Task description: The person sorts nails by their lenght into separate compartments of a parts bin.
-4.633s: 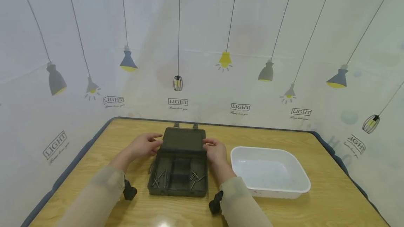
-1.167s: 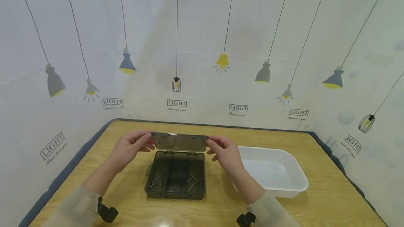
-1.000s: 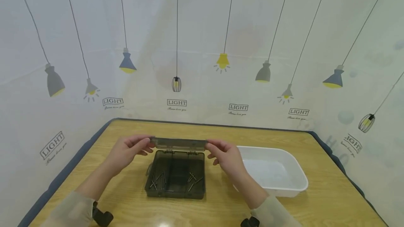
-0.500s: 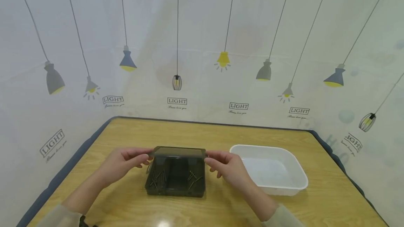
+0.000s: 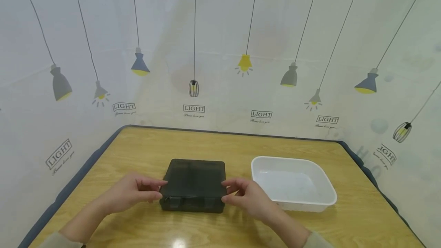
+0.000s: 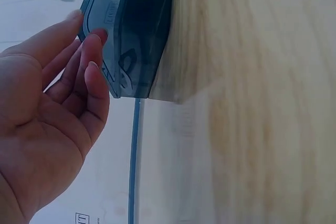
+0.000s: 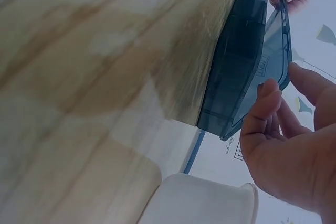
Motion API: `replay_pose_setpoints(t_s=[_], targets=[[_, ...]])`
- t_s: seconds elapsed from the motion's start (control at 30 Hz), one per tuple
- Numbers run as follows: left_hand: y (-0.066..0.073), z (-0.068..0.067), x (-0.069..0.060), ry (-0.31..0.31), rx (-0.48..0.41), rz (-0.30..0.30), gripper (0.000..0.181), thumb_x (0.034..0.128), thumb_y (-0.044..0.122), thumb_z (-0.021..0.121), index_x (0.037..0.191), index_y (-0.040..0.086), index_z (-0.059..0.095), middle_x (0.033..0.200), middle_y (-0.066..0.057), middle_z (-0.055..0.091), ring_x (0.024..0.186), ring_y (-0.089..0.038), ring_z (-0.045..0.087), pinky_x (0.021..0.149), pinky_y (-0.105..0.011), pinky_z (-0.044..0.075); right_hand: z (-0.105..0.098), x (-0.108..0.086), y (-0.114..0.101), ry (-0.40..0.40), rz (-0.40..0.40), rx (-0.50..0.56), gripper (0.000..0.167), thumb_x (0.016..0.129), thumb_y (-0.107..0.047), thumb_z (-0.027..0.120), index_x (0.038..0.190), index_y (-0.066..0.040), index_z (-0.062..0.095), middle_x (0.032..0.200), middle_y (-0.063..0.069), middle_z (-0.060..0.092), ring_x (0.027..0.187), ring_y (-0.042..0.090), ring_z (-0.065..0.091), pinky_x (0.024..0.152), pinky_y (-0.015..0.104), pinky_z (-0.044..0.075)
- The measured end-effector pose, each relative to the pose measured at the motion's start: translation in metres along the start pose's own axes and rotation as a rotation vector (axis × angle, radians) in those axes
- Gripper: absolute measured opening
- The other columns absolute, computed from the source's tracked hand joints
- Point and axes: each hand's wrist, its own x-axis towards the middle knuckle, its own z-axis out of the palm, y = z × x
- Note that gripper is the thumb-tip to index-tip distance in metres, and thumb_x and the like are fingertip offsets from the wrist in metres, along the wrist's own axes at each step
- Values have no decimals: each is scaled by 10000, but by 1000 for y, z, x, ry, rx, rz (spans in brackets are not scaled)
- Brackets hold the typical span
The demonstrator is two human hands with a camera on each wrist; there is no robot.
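A dark, see-through plastic organizer box [image 5: 193, 204] sits on the wooden table in the head view. Its hinged lid [image 5: 196, 178] lies low over the base, hiding the metal pins inside. Both wrist views show a wedge-shaped gap between lid and base [image 7: 233, 61]. At the left edge of the lid [image 6: 100, 11], my left hand [image 5: 129, 192] pinches it between thumb and fingers. My right hand [image 5: 251, 198] pinches the opposite edge, with the thumb and a finger near the front corner.
To the right of the box stands a white plastic tray [image 5: 303, 206], close behind my right hand. The wooden tabletop [image 5: 138, 148] ends at a dark blue edge, where a cloth [image 5: 220, 98] printed with lamps rises at the back and sides.
The lid has swung from lying back behind the box, up and forward, down over the base. Both hands have come nearer with it, and the pins are now covered.
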Motion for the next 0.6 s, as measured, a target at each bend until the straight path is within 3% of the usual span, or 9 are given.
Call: replay_pose_setpoints(t_s=[0.2, 0.47, 0.6], targets=[[-5, 4, 0, -11, 6, -23, 487, 1038, 250, 785, 1454, 12, 702, 1012, -95, 812, 818, -119, 697, 750, -308, 640, 2, 0, 3, -39, 25, -26, 394, 952, -209, 872, 1323, -125, 769, 1088, 53, 742, 864, 171, 660, 674, 274, 539], [-9, 11, 4, -19, 0, 7, 524, 1022, 199, 800, 1465, -48, 668, 942, -63, 785, 748, -66, 646, 660, -257, 571, 4, -1, 9, -64, 4, -49, 370, 953, -173, 864, 1309, -138, 766, 1063, 51, 719, 843, 162, 662, 675, 267, 533], [-8, 11, 4, -3, 59, 2, 481, 1017, 239, 811, 1438, 26, 717, 1008, -74, 738, 773, -96, 620, 653, -256, 546, 5, 0, 6, -73, -4, -96, 387, 952, -196, 870, 1320, -152, 760, 1192, 95, 711, 915, 191, 671, 676, 307, 560]])
